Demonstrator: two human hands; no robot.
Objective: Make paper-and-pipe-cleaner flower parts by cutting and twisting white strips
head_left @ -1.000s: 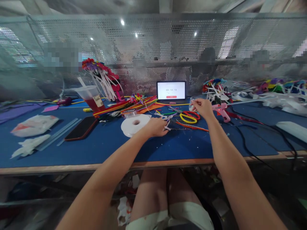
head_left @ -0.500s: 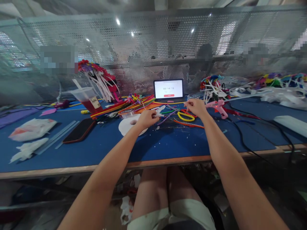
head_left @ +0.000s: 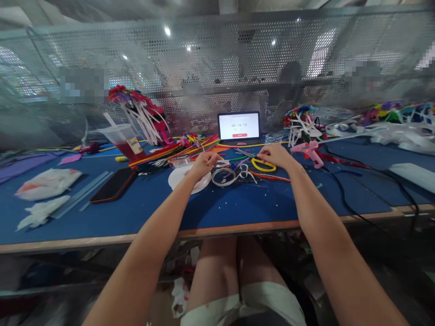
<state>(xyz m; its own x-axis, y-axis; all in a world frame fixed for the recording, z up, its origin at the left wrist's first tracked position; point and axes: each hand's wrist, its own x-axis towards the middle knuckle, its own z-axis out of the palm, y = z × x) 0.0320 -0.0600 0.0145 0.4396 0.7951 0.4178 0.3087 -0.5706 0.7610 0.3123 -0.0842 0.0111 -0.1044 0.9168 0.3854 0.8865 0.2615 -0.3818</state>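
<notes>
My left hand (head_left: 205, 164) is held over the edge of a white disc (head_left: 181, 179), its fingers pinched together; what they hold, if anything, I cannot make out. Just right of it a pale ring-like coil (head_left: 223, 177) and a white looped strip (head_left: 245, 173) lie on the blue mat. My right hand (head_left: 277, 156), fingers curled together, is at the yellow-handled scissors (head_left: 264, 166), which rest with their blades pointing left. Whether its fingertips grip the scissors is unclear. A pink glue gun (head_left: 310, 151) lies to the right of this hand.
A tablet showing a timer (head_left: 239, 125) stands at the back. Bundled pipe cleaners (head_left: 163, 156), a cup of red drink (head_left: 125, 142) and a dark phone (head_left: 113, 185) are on the left. A black cable (head_left: 340, 192) crosses the right side. A perforated metal screen (head_left: 217, 59) rises behind.
My left hand has drawn slightly up, and the pale coil and looped strip now lie in view beside it. My right hand has come down towards the scissors.
</notes>
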